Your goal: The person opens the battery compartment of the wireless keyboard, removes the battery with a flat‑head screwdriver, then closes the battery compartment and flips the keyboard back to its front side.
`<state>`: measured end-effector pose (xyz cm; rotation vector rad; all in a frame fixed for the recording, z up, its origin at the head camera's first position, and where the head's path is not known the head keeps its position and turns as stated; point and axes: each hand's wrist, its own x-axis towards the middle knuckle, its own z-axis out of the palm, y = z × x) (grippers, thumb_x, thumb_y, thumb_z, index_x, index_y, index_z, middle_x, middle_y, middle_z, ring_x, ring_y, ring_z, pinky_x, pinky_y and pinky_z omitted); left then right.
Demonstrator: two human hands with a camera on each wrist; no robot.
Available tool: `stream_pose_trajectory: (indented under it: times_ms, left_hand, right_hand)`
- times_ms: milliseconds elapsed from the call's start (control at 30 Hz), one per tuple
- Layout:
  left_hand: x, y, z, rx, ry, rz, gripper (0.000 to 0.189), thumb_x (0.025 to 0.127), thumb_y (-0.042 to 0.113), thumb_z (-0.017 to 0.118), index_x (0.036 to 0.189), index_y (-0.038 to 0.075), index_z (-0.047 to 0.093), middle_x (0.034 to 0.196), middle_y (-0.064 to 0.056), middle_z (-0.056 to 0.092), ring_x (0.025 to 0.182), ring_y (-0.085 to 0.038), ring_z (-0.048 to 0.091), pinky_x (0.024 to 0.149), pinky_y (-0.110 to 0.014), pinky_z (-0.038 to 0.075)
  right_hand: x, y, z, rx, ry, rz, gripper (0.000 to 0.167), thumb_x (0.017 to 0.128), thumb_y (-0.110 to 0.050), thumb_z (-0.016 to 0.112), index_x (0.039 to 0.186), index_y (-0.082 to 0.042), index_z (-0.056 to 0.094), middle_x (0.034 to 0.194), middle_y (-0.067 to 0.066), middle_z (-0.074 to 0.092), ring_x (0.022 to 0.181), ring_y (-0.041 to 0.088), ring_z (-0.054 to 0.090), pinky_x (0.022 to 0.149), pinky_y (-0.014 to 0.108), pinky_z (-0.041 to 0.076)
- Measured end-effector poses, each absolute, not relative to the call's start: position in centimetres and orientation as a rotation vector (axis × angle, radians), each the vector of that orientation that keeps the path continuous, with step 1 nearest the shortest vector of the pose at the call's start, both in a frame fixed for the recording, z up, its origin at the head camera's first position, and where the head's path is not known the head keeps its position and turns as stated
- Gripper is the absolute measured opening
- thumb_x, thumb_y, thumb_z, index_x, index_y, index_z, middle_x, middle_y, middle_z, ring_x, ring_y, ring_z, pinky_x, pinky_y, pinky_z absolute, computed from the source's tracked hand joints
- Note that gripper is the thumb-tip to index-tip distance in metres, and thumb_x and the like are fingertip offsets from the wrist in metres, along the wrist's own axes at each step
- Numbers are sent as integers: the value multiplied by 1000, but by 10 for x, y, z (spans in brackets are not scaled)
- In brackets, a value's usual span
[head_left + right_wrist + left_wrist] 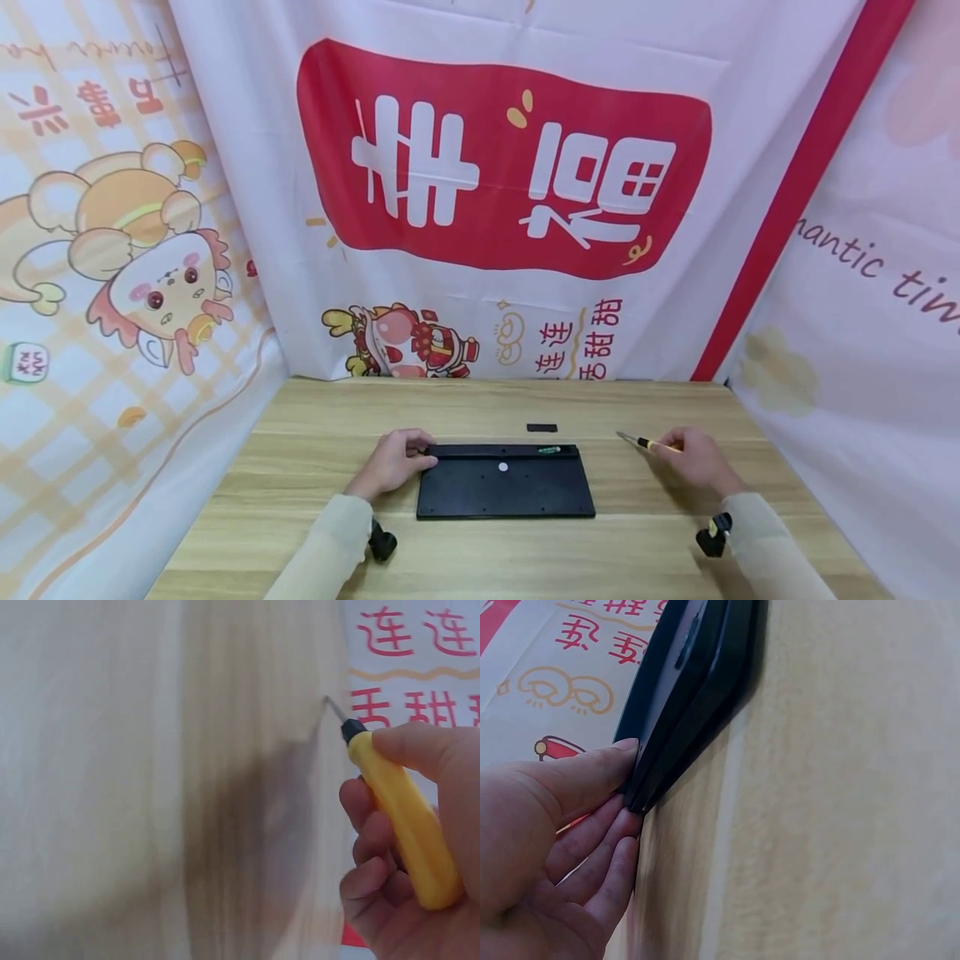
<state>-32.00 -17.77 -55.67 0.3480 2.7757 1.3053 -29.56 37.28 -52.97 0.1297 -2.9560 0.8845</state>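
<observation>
A black keyboard (pixel 510 493) lies face down on the table, its underside showing several small screw spots and a round white sticker (pixel 503 467). In a slot near its far right corner sits a green battery (pixel 549 450). My left hand (pixel 395 462) pinches the keyboard's far left corner, thumb on top and fingers at the edge, as the left wrist view also shows. Off to the right of the keyboard, my right hand (pixel 703 462) grips a screwdriver (pixel 409 817) by its yellow handle. Its metal tip points away to the left, apart from the keyboard.
Just beyond the keyboard lies a small black battery cover (pixel 542 427) on the wood-grain table (pixel 495 558). Printed cloth hangings (pixel 510 167) stand around the table's back and both sides. A small black camera (pixel 382 542) is strapped at each wrist.
</observation>
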Motion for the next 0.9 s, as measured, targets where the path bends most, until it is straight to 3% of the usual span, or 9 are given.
stream_pose_trajectory:
  times_ms: [333, 733, 900]
  left_hand:
    - [-322, -180, -561, 342, 2759, 1307, 20, 94, 21, 82, 114, 21, 78, 115, 0, 76, 111, -19, 71, 100, -45, 61]
    - [-322, -178, -557, 331, 2774, 1298, 20, 94, 20, 82, 114, 21, 78, 113, 0, 76, 109, -18, 70, 101, -46, 60]
    - [-321, -178, -558, 327, 2768, 1299, 20, 94, 21, 82, 114, 21, 78, 114, 1, 76, 109, -17, 70, 101, -45, 61]
  right_hand:
    - [-299, 367, -537, 310, -2987, 545, 16, 92, -21, 81, 82, -14, 71, 74, -5, 64, 69, 12, 54, 63, 28, 47]
    - [-300, 361, -536, 302, -3031, 541, 16, 93, -20, 79, 79, -15, 73, 70, -6, 63, 67, 13, 53, 63, 28, 46]
    - [-303, 358, -526, 309, -3057, 532, 12, 94, -18, 78, 85, -12, 76, 75, -4, 66, 69, 13, 54, 64, 29, 49]
